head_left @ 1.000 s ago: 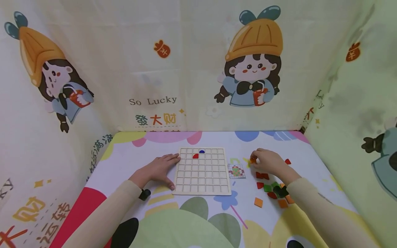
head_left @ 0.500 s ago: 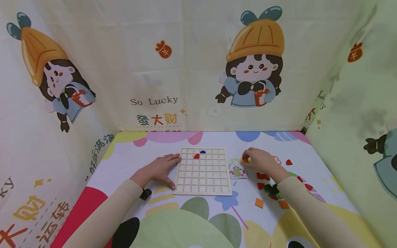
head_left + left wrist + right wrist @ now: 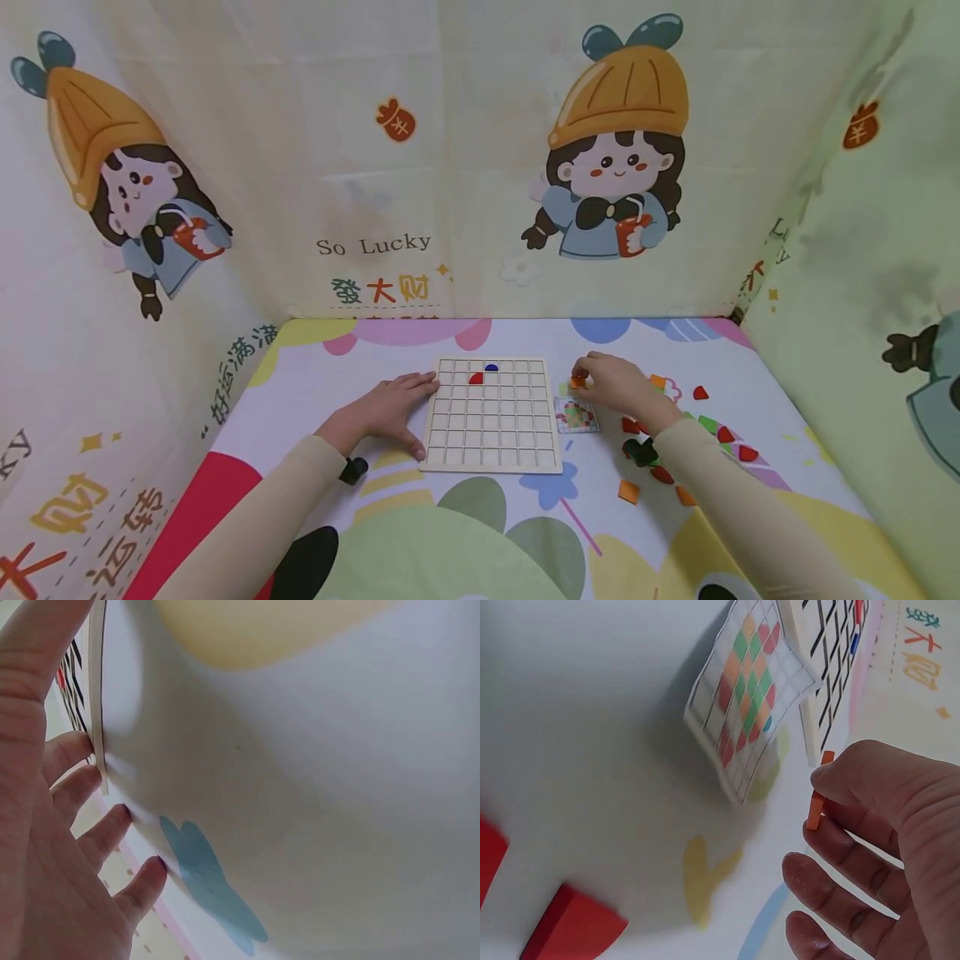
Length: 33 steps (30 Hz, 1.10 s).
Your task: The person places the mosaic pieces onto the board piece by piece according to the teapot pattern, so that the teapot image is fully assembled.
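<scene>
A wooden grid board [image 3: 491, 429] lies mid-table, with a red quarter-round piece [image 3: 477, 378] and a blue half-round piece [image 3: 491, 367] set in cells near its far edge. Along the board's left side rests my left hand [image 3: 378, 412], fingers extended and thumb at the near corner; the left wrist view shows its fingertips at the board's edge [image 3: 97, 690]. My right hand [image 3: 618, 386] pinches an orange tile [image 3: 817, 814] between thumb and finger, just right of the board. Below that hand is a small printed pattern card [image 3: 576, 415], its coloured design showing in the right wrist view.
Right of the card lie loose pieces, partly hidden by my right forearm: an orange square [image 3: 628, 492], a red piece [image 3: 747, 452], another red piece [image 3: 701, 392] and several more. A patterned cloth [image 3: 465, 550] covers the table. Printed curtains [image 3: 480, 167] stand behind and beside it.
My right hand has moved left toward the board with the orange tile, uncovering more loose pieces behind it. My left hand stays at the board's edge.
</scene>
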Available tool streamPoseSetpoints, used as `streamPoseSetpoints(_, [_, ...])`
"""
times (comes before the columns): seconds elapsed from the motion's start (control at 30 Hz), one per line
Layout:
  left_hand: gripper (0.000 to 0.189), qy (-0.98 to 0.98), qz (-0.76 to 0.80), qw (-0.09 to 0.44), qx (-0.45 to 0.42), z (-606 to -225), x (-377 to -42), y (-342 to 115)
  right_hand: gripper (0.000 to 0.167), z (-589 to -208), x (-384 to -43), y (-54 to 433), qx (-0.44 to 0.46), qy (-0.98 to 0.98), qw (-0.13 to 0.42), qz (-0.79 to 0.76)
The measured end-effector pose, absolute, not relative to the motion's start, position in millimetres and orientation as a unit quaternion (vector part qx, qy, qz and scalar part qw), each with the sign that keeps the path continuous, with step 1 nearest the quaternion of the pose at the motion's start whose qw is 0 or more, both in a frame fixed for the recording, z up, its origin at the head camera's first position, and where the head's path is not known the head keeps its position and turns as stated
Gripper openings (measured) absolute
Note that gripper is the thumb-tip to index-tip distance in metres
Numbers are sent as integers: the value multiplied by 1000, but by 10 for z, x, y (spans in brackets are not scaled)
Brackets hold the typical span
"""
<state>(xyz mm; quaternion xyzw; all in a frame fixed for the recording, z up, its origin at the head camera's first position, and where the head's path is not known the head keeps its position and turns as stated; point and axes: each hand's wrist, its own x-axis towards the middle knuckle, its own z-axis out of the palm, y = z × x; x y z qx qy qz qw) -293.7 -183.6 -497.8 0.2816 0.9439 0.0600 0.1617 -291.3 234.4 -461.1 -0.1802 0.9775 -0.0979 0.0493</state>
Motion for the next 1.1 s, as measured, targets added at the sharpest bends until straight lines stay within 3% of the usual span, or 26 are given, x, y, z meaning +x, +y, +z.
streamPoseSetpoints(1.1, [130,942,64,160,287,-4966,-2947,-1835,23,-4684,-3204,1597,-193,966,50,-166])
